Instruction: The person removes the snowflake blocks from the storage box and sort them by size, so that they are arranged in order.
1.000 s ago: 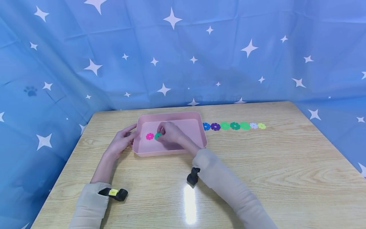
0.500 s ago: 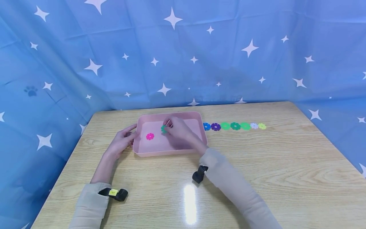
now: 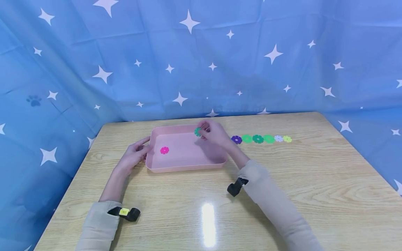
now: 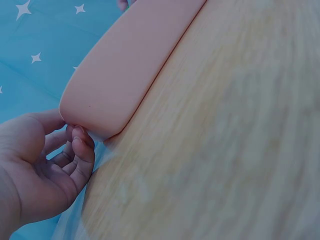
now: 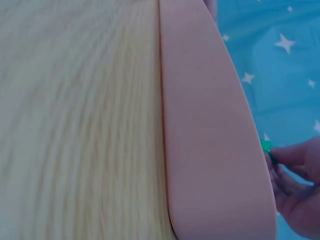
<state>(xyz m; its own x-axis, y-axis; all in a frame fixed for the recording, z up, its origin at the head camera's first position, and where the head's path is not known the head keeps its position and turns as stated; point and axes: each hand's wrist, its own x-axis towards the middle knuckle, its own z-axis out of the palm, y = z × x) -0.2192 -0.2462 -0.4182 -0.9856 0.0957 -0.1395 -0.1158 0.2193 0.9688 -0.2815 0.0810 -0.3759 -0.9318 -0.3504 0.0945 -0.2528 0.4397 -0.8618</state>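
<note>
My left hand (image 3: 134,155) holds the left end of a shallow pink tray (image 3: 182,162). In the left wrist view its thumb is at the tray's rim and its fingers curl against the outer wall. Above the tray's right part, my right hand (image 3: 216,135) pinches a green flower-shaped plastic disc (image 3: 197,132) between thumb and fingers. That green disc (image 5: 266,145) shows just past the tray wall in the right wrist view. A bright pink flower-shaped disc (image 3: 164,150) lies on the tray floor, toward the left.
Right of the tray, a row of flower-shaped discs runs along the wooden table (image 3: 298,181): purple (image 3: 236,139), several greens (image 3: 258,139), pale lilac (image 3: 278,138) and yellow (image 3: 287,139). A blue star-patterned cloth (image 3: 201,69) hangs behind the table.
My right hand has lifted the green disc from beside the pink one and carried it right, toward the tray's back. It now covers the row's blue disc. My left hand stays put.
</note>
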